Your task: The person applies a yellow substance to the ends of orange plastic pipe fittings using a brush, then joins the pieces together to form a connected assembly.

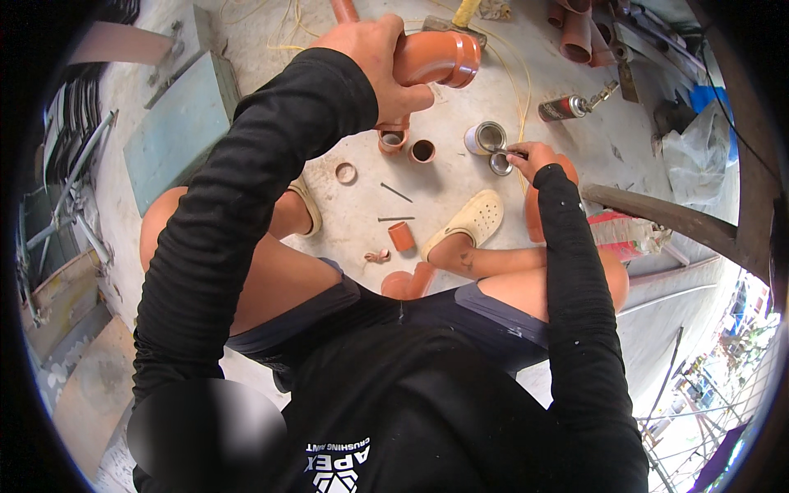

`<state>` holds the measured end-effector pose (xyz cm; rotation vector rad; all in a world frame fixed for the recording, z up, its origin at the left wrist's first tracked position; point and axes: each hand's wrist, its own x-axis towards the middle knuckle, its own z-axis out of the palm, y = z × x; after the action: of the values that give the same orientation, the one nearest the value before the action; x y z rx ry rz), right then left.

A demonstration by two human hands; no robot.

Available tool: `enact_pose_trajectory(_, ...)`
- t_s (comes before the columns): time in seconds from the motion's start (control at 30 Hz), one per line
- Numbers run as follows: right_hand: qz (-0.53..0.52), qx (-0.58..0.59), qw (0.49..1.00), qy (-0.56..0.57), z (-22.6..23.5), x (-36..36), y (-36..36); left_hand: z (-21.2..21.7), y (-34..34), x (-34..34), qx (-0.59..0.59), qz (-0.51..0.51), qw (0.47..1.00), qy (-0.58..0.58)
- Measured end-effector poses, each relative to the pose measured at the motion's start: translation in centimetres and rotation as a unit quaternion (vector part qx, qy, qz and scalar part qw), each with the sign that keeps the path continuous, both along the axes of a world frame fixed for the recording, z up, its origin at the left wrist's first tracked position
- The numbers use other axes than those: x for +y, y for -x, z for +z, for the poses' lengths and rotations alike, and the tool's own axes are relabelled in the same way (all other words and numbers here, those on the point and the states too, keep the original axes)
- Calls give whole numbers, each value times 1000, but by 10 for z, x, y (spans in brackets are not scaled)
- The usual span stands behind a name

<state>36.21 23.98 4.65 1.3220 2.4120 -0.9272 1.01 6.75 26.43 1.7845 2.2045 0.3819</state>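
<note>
My left hand (pixel 374 66) is wrapped round an orange plastic pipe elbow (pixel 444 59), raised above the floor with its mouth turned right. Another orange pipe (pixel 345 10) sticks out beyond that hand; the hand hides how they join. Fingers of my right hand (pixel 544 160) pinch a thin dark handle (pixel 518 154) beside an open metal can (pixel 486 137). What the handle ends in is too small to tell. Close by the fingertips is a small round metal piece (pixel 500 164). Below the left hand stand an orange fitting (pixel 393 140) and a short upright pipe piece (pixel 422 151).
A torch canister (pixel 567 107) lies at right, with a hammer (pixel 456 29) and pipes (pixel 577 41) farther off. Between my feet are a ring (pixel 345 172), two nails (pixel 396 192) and an orange offcut (pixel 402 237). A blue-grey box (pixel 177 131) stands left, a wooden beam (pixel 657 214) right.
</note>
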Motion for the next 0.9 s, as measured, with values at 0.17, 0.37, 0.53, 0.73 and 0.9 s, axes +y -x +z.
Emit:
enact_pose_trajectory(0.17, -121, 140, 983, -14, 5, 11, -14, -7, 1, 1, -11, -17, 1000, -12)
enact_pose_trajectory(0.37, -333, 204, 920, -1, -10, 11, -24, -17, -3, 6, -25, 20, 997, 72)
enact_pose_trajectory(0.53, -413, 223, 882, 33, -25, 12, -25, -26, -12, 10, -24, 1, 996, 82)
enact_pose_trajectory(0.73, -386, 185, 904, -22, -52, 9, -12, -34, -20, 14, -54, -4, 995, 80)
enact_pose_trajectory(0.9, -318, 164, 932, -64, -64, -3, 2, -39, -26, 19, -116, 40, 989, 82)
